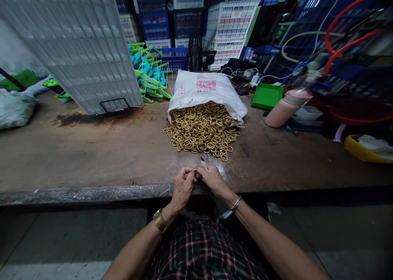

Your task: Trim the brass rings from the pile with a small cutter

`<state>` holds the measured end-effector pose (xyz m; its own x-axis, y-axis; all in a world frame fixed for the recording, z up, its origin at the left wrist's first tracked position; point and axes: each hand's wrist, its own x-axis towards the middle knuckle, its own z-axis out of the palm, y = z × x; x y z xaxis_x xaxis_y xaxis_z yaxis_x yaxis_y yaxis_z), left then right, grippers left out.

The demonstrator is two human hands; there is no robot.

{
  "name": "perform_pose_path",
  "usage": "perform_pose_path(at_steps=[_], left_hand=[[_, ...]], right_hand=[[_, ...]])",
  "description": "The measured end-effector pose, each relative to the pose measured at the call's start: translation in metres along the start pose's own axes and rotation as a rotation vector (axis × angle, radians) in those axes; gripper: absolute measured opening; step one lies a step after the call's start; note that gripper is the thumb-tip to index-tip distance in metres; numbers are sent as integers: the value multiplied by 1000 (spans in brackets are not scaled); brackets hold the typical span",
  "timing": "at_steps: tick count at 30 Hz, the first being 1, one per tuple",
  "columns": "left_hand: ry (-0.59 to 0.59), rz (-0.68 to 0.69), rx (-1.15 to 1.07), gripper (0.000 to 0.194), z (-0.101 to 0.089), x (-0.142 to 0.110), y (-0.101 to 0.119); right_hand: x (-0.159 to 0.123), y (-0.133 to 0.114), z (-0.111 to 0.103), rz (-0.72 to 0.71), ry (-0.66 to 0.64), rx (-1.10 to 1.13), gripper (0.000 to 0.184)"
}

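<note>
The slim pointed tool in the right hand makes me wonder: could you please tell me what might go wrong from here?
The slim pointed tool sits close to the left hand, so a slip might nick a finger. The small ring pinched near the table edge could drop. The loose rings heaped at the open white sack might scatter if knocked.

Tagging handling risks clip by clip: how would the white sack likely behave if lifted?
The white sack is probably floppy: its mouth drapes loosely over the rings. It may be heavy for its size, as it bulges behind that mouth. Lifting its back would likely spill more rings, since many lie loose on the table.
</note>
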<state>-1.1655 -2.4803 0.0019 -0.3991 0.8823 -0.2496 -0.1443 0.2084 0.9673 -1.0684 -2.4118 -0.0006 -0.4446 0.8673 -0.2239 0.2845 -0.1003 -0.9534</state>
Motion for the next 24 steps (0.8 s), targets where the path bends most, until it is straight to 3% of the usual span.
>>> perform_pose_path(at_steps=[4,12,15,19,24], left_hand=[[-122,-67,2,32,-5,-1,6],[-176,-110,-138,34,-9,-1,5],[-171,-110,-187,33,-9,-2,4],[-153,-94,-168,34,-9,-2,2],[-117,-98,-134,38,-8,-2,6]], right_hand=[[0,-1,0,-47,0,-62,23],[4,2,1,-103,-16,-42,23],[2,6,-3,-194,55,-273,23],[-6,13,-6,-359,-39,-678,18],[-12,10,-6,-342,-103,-854,24]])
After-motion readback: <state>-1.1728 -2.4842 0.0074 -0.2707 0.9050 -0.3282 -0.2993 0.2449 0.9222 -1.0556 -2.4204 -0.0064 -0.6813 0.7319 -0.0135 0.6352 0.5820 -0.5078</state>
